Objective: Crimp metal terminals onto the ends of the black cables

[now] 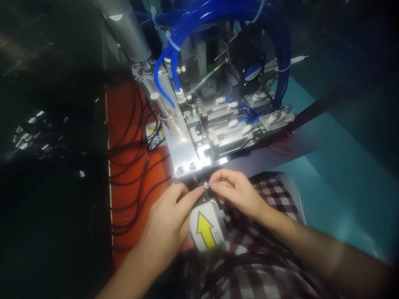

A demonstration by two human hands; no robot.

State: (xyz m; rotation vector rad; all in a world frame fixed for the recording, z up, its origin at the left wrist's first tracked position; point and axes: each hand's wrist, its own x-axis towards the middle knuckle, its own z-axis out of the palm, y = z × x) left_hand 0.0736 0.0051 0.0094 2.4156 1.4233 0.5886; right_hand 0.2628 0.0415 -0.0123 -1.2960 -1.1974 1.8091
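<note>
My left hand (174, 209) and my right hand (235, 191) meet at the front edge of a metal machine (183, 153). Between their fingertips is a small shiny metal piece (206, 184), too small to name. The thumb and index finger of my right hand pinch it from the right. From the left, the fingertips of my left hand press at its other side; part of the piece is hidden behind them. Just below the fingers lies a white cover (207, 224) with a yellow arrow pointing toward the machine.
Thick blue air hoses (199, 20) arch over the machine. A metal cylinder (127, 33) stands upright at the back left. Black cables (137, 199) run across the orange base (124, 166), near a warning label (156, 135). Small shiny pieces (25, 139) lie in the dark area at left.
</note>
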